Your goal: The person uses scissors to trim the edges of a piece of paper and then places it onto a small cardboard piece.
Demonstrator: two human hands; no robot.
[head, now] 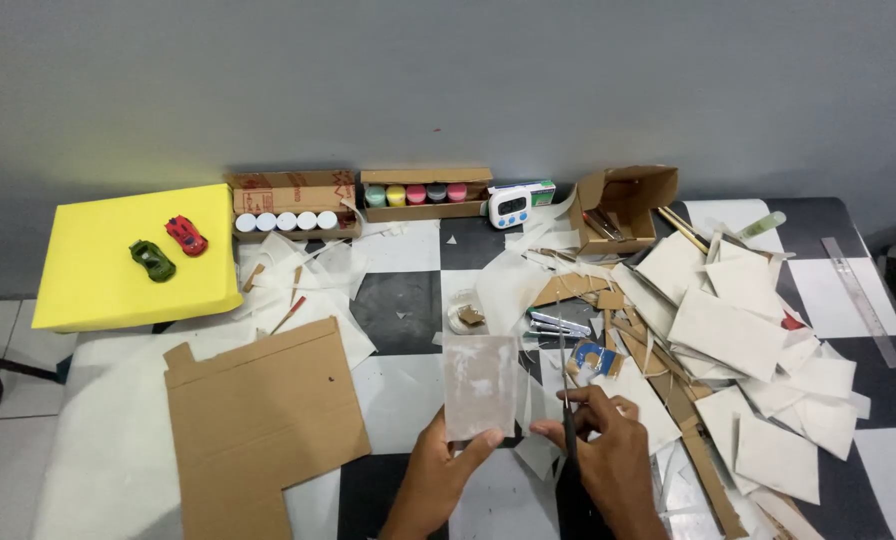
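At the far left a yellow foam block (pixel 118 255) carried a green toy car (pixel 153 260) and a red toy car (pixel 186 235). Nearer lay a large notched sheet of brown cardboard (pixel 258 420). Along the far edge stood a box of white-lidded pots (pixel 290 207), a box of coloured paint pots (pixel 423 193) and a small white timer (pixel 509 207).

In the near middle, the left hand (pixel 438 480) pinched the lower edge of a whitish card rectangle (pixel 481 385) between thumb and fingers, holding it upright above the checked table (pixel 408 310). Just right of it, the right hand (pixel 608 455) was curled shut around the handles of dark scissors (pixel 565 385), whose blades pointed away along the card's right edge.

With the card gripped only at one bottom corner, it could probably twist or flex against the blades, and the left thumb sat near the cutting line.

To the right spread a heap of white and brown offcuts (pixel 738 370), an open carton (pixel 623 205) and a clear ruler (pixel 861 287).
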